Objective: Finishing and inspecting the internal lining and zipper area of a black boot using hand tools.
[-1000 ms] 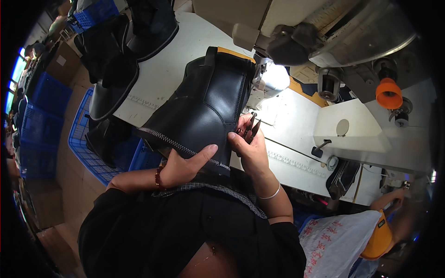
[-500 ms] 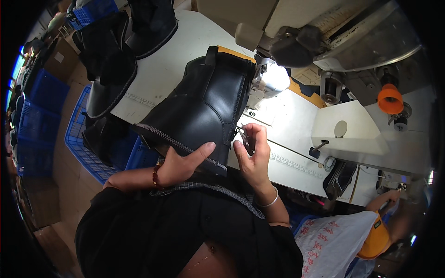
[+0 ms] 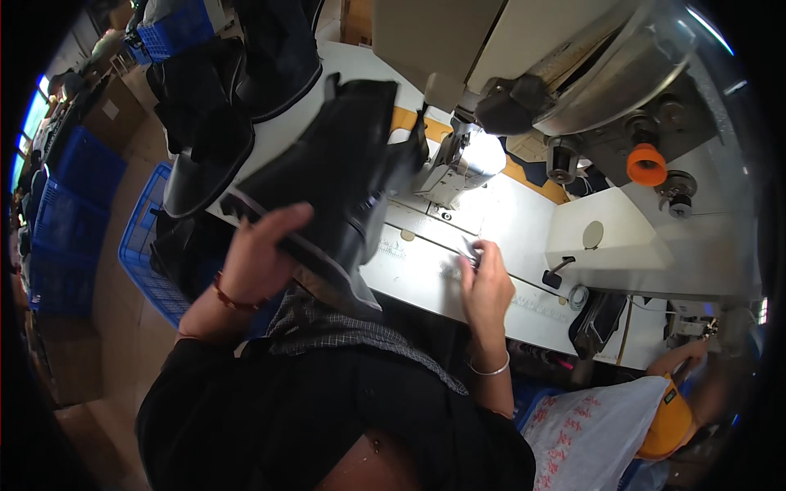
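Note:
A black leather boot upper (image 3: pixel 327 172) is tilted in front of me, partly blurred by motion. Its pale-edged open end points toward me. My left hand (image 3: pixel 264 254) grips that end, thumb on the outside and fingers hidden inside or behind the leather. Over the white work table (image 3: pixel 426 266), my right hand (image 3: pixel 489 286) is closed around small thread snips (image 3: pixel 470 250), whose pointed end sticks out past the fingertips. The snips are apart from the boot upper. Just beyond both hands stands the lit head of a sewing machine (image 3: pixel 449 173).
More black boot uppers (image 3: pixel 209 123) lie at the table's left edge, above a blue plastic basket (image 3: pixel 141 266). The machine's arm (image 3: pixel 438 49) overhangs the far side. An orange knob (image 3: pixel 647 165) juts out at right. Another person's hand (image 3: pixel 692 352) shows at lower right.
My left hand has shifted left and swung the boot upper away from the machine, tilting it. My right hand has moved right with the snips, away from the leather.

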`<control>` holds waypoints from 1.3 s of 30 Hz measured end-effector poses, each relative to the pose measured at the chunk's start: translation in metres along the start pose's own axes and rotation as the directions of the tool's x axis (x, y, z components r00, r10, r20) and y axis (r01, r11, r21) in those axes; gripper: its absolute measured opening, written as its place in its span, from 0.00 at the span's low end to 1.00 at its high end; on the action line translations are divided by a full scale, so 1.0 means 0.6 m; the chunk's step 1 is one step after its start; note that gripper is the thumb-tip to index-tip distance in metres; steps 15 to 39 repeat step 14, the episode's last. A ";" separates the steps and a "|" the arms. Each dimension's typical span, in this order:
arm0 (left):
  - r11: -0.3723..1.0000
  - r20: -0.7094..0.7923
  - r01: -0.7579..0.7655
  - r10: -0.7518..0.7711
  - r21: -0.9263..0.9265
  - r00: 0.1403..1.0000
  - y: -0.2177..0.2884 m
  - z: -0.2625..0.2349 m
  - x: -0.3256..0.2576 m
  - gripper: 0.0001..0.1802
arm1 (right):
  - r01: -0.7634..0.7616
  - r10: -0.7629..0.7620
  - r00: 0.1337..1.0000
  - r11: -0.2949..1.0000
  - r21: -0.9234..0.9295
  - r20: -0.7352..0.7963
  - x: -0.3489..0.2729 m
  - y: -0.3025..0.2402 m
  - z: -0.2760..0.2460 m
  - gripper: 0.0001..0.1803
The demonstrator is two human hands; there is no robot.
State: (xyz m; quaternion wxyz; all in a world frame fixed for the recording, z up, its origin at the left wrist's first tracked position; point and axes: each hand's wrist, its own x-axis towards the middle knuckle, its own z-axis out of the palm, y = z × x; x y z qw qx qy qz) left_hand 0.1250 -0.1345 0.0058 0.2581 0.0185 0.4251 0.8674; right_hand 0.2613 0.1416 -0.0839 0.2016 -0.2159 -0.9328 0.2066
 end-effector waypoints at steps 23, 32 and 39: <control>0.955 0.391 -0.294 0.258 0.034 0.884 0.087 0.117 0.329 0.18 | 0.302 -0.262 0.933 0.943 0.138 -0.246 0.090 0.040 -0.049 0.11; 0.955 0.391 -0.294 0.258 0.034 0.884 0.087 0.117 0.329 0.18 | 0.302 -0.262 0.933 0.943 0.138 -0.246 0.090 0.040 -0.049 0.11; 0.955 0.391 -0.294 0.258 0.034 0.884 0.087 0.117 0.329 0.18 | 0.302 -0.262 0.933 0.943 0.138 -0.246 0.090 0.040 -0.049 0.11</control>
